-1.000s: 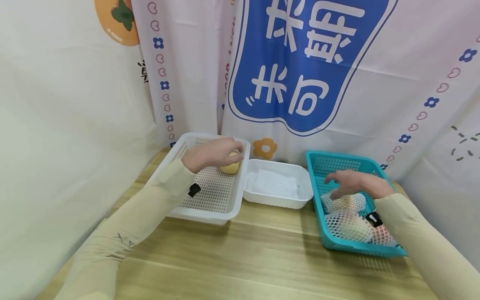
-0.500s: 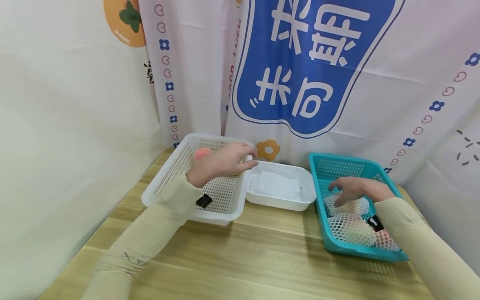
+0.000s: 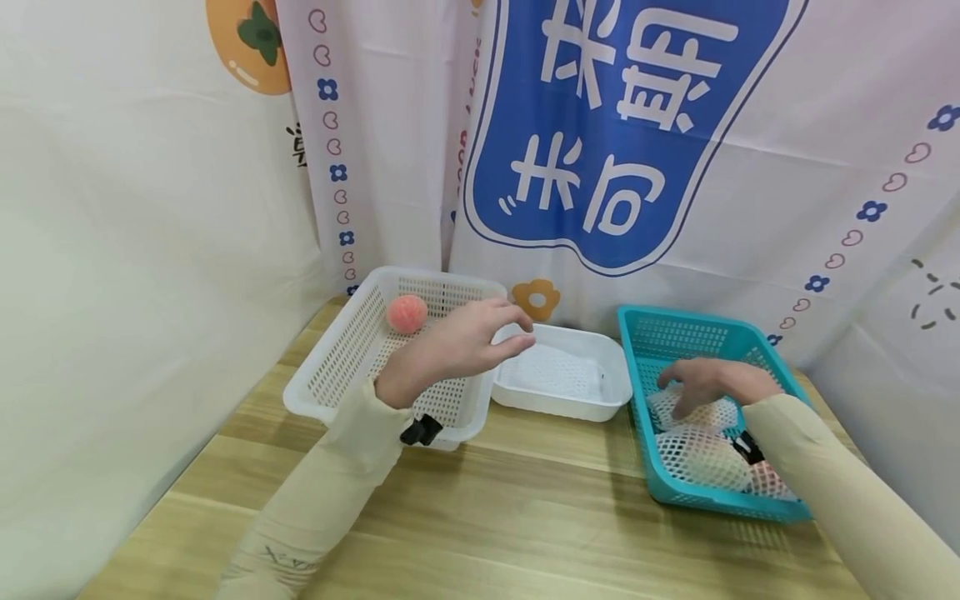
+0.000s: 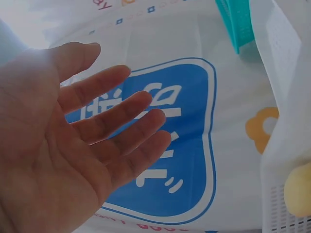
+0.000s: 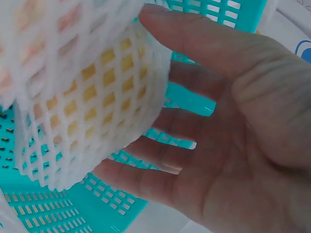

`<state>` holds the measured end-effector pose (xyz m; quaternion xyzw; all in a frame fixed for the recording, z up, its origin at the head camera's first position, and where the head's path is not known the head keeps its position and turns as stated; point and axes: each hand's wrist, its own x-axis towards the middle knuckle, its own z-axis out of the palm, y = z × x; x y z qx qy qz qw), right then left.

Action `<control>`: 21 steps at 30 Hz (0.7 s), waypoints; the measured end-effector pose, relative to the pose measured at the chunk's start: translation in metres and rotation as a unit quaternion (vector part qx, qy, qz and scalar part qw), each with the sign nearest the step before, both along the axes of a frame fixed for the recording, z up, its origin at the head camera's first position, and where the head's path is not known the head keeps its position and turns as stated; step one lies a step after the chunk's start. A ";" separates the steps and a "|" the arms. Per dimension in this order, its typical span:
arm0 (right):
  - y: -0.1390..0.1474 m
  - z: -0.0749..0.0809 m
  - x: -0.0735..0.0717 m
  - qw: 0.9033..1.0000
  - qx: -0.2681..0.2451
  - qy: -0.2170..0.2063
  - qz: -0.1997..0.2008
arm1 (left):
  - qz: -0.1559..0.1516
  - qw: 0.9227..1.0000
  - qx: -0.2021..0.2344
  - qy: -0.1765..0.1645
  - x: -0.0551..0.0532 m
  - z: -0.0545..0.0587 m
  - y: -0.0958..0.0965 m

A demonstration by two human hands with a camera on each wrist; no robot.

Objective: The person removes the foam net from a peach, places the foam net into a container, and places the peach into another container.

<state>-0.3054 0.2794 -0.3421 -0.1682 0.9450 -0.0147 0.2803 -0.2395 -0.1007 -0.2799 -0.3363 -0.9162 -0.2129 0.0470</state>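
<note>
My left hand [image 3: 468, 340] hovers over the right rim of the white basket [image 3: 322, 408], fingers loosely bent and holding nothing. In that basket sits a pinkish-red ball [image 3: 407, 314]. A pale yellow round thing [image 4: 299, 189] lies there too, hidden by the hand in the head view. My right hand [image 3: 708, 383] is in the teal basket [image 3: 652, 479], over a yellow fruit in a white foam net [image 5: 109, 90]. Its thumb and loosely spread fingers lie around the net's edge, the palm apart from it; some fingertips are hidden.
A small white tray [image 3: 510, 402] with a white foam net [image 3: 558, 371] stands between the baskets. More net-wrapped fruit [image 3: 701, 458] lies in the front of the teal basket. A printed cloth [image 3: 390, 167] hangs behind the wooden table [image 3: 517, 517].
My left hand has moved right and a little down, from above the yellow thing to the basket's right rim, uncovering the pinkish-red ball. My right hand stays over the netted fruit.
</note>
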 end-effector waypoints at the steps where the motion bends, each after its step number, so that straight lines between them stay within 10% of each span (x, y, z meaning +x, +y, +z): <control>1: 0.000 -0.001 0.000 1.000 -0.001 -0.002 -0.002 | -0.001 1.000 0.002 0.005 0.003 0.000 0.000; 21: -0.001 -0.006 -0.002 0.998 0.030 -0.018 -0.045 | -0.039 0.996 0.069 -0.033 0.010 -0.023 0.028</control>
